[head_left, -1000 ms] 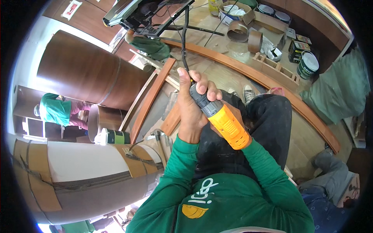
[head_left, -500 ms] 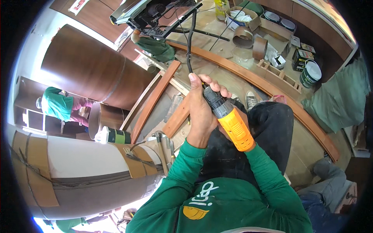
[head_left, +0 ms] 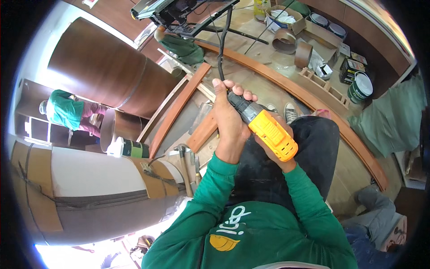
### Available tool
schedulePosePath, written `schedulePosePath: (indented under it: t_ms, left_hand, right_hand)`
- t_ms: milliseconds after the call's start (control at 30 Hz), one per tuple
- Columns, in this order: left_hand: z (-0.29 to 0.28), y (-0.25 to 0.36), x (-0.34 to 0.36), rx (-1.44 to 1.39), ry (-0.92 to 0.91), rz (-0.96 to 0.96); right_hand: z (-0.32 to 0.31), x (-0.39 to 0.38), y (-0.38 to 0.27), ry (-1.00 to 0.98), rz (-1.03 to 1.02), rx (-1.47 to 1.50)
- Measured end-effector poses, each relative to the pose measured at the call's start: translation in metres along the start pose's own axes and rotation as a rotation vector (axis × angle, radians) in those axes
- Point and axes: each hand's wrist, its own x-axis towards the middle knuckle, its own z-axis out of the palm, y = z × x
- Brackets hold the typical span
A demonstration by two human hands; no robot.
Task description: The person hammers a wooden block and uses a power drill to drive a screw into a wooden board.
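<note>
A yellow and black power drill [head_left: 271, 134] lies slanted across my lap, its black chuck end pointing up and left. My left hand [head_left: 230, 121] is wrapped round the chuck end, thumb and fingertips showing at its top. My right hand [head_left: 269, 151] grips the drill from beneath the yellow body, which hides most of the palm and the handle. A black cable hangs down behind my left fingertips. Left of my knees, a hammer [head_left: 183, 168] lies beside a wooden board [head_left: 204, 132].
A long curved wooden strip [head_left: 268, 71] arcs across the floor ahead and right. Large brown rolled sheets [head_left: 107, 62] and a wrapped roll [head_left: 98, 172] lie left. A co-worker [head_left: 67, 110] bends at far left. Paint buckets [head_left: 359, 86] stand at right; a machine on a stand [head_left: 179, 20] is ahead.
The drill has rolled and tilted in my hands, its yellow end swinging slightly up and right. More of my right hand shows beside it. Both hands keep their hold.
</note>
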Motion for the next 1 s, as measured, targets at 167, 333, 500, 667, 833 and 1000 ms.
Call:
schedulePosePath:
  t_ms: [167, 333, 500, 667, 833, 1000]
  left_hand:
    - [0.007, -0.004, -0.008, 0.053, -0.057, -0.026]
    - [0.012, -0.006, -0.017, 0.143, -0.111, -0.072]
    - [0.007, -0.002, -0.021, 0.168, -0.159, -0.078]
    - [0.006, -0.002, -0.022, 0.155, -0.162, -0.091]
    - [0.006, -0.002, -0.024, 0.153, -0.165, -0.065]
    - [0.005, -0.001, -0.025, 0.167, -0.180, -0.066]
  right_hand:
    - [-0.001, -0.007, 0.018, -0.177, 0.003, -0.197]
    - [-0.001, -0.013, 0.019, -0.164, 0.030, -0.057]
    - [-0.006, -0.002, 0.009, -0.177, -0.124, -0.104]
    - [0.000, -0.006, 0.011, -0.127, -0.077, -0.095]
    - [0.000, -0.007, 0.014, -0.131, -0.077, -0.072]
    - [-0.001, -0.009, 0.019, -0.149, -0.079, -0.087]
